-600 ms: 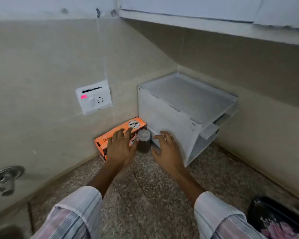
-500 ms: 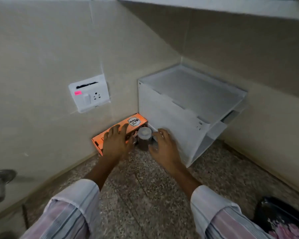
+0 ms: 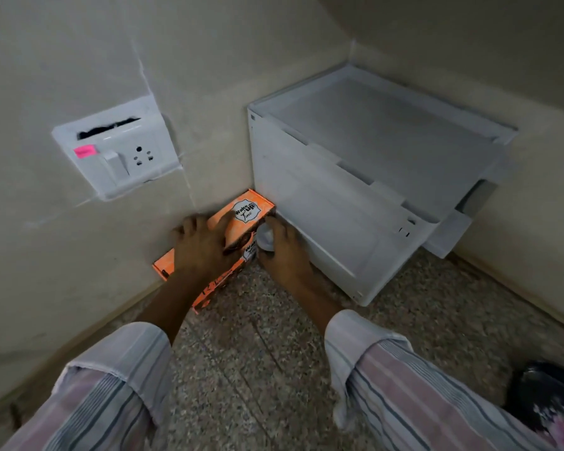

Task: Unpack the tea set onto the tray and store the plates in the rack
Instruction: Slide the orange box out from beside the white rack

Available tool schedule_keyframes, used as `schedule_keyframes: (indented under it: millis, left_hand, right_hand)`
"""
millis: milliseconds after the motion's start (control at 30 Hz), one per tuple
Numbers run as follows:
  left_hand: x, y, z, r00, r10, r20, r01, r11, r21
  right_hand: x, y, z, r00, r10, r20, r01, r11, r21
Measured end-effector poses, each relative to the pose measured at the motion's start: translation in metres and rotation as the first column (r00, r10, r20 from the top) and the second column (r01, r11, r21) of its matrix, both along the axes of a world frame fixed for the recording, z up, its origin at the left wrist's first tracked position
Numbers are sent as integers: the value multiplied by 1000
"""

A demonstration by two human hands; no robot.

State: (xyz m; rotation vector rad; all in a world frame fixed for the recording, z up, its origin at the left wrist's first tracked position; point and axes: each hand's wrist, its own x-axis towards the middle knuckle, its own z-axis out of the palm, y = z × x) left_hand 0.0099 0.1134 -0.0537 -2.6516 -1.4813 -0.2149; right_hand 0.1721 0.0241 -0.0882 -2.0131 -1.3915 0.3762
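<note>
1. Counter (image 3: 274, 369): speckled stone, running into a corner of beige wall.
2. Rack (image 3: 355, 190): white, sits in the corner on the counter, open side facing right.
3. Socket (image 3: 116, 148): white wall plate left of the rack, pink sticker beside the switch.
4. Box (image 3: 241, 213): orange, flat on the counter against the wall, its far end touching the rack's left side.
5. Tray (image 3: 547, 398): dark with pink flowers, only a corner shows at bottom right, well apart from the box.
6. Left hand (image 3: 202, 245): fingers spread wide, palm down on top of the box.
7. Right hand (image 3: 284, 252): curled around a small jar between box and rack.
8. Jar (image 3: 266, 237): only its pale lid shows; blurred.
</note>
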Motion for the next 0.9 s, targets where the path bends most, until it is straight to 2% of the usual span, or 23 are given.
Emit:
schedule_keyframes:
  millis: [100,233,400,567,767,900]
  left_hand:
    - [3,-7,0,1000,4,-6,-5,994,-113]
    - [6,-41,4,992,8,123,28,959,-283]
    - [-2,-107,0,991,-26,133,58,967,-246]
    - [-2,-190,-3,991,-58,124,93,950,-299]
    - [13,-292,7,977,-138,162,190,907,-375]
    - [30,-333,8,969,-179,172,234,889,-394]
  right_hand:
    - [-2,-8,-3,999,-28,16,28,1000,-2]
    - [-10,-40,-3,998,-58,23,58,998,-10]
    - [-19,-109,-5,995,-93,28,94,995,-15]
    - [-21,-199,-6,987,-156,26,157,987,-44]
    - [12,-313,-2,941,-339,15,340,939,-57]
    - [56,-355,4,890,-456,28,456,886,-82]
